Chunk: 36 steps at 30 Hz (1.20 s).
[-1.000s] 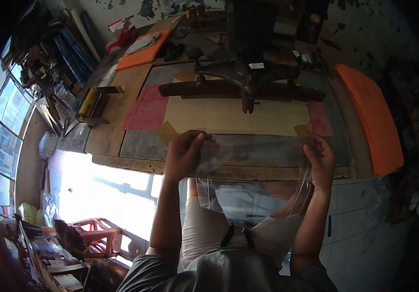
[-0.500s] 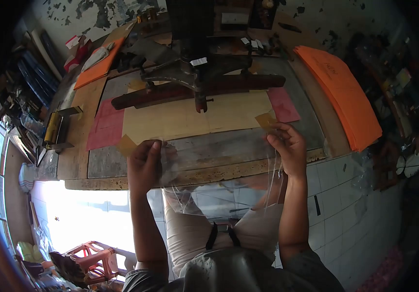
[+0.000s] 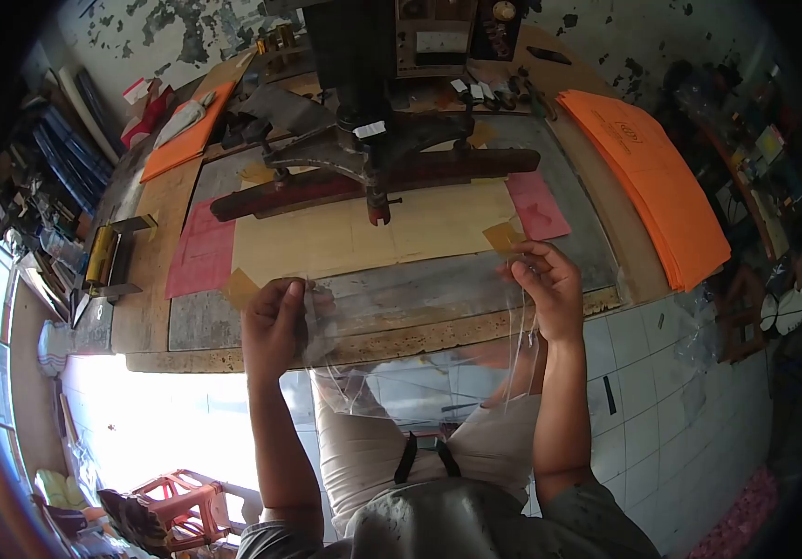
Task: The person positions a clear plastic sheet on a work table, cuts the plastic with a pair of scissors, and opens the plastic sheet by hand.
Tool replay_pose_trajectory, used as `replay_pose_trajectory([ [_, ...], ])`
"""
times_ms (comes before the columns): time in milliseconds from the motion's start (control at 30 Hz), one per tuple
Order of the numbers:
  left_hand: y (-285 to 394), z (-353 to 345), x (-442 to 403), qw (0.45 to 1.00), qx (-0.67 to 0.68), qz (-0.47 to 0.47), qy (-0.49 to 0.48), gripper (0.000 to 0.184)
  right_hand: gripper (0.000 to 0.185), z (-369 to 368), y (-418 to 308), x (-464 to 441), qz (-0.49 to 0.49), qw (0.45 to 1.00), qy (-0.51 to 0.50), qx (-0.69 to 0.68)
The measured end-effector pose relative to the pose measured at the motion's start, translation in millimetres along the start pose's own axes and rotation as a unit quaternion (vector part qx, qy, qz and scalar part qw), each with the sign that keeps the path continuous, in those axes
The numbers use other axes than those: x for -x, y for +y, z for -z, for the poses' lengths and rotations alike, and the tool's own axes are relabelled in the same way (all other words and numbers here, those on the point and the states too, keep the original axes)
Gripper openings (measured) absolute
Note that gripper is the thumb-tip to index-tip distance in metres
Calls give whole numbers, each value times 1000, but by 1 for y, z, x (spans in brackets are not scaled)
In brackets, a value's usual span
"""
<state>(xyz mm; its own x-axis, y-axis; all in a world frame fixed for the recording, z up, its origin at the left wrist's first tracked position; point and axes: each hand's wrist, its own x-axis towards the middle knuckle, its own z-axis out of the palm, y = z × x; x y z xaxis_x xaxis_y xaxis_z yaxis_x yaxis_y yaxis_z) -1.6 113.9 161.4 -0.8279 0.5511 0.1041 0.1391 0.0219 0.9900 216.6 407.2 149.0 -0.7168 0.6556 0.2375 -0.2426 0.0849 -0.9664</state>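
A clear, thin plastic sheet stretches between my hands and hangs over the bench's front edge, with my legs visible through it. My left hand pinches its left side between thumb and fingers. The right side is pinched by my right hand, near a small tan tape-like piece. Another tan piece lies beside my left hand. Just beyond the hands, a pale yellow sheet lies on the grey plate, with a pink sheet under its left end and pink at its right.
Above the yellow sheet is a press's dark metal bar. Orange sheets are stacked at the right of the bench. A gold roll sits in a holder at left. A red plastic stool stands on the floor at lower left.
The view has tilted slightly, so the press and bench sit a little lower. Both hands keep their pinch on the plastic sheet, with only small shifts.
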Motion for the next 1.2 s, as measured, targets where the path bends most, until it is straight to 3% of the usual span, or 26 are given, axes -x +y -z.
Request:
replay_pose_trajectory([
  [400,-6,1,-1,998,56,19,2,24,30,1,2,0,8,1000,2,7],
  [1200,-7,2,0,999,36,20,9,28,34,-1,-1,-1,7,999,0,39],
])
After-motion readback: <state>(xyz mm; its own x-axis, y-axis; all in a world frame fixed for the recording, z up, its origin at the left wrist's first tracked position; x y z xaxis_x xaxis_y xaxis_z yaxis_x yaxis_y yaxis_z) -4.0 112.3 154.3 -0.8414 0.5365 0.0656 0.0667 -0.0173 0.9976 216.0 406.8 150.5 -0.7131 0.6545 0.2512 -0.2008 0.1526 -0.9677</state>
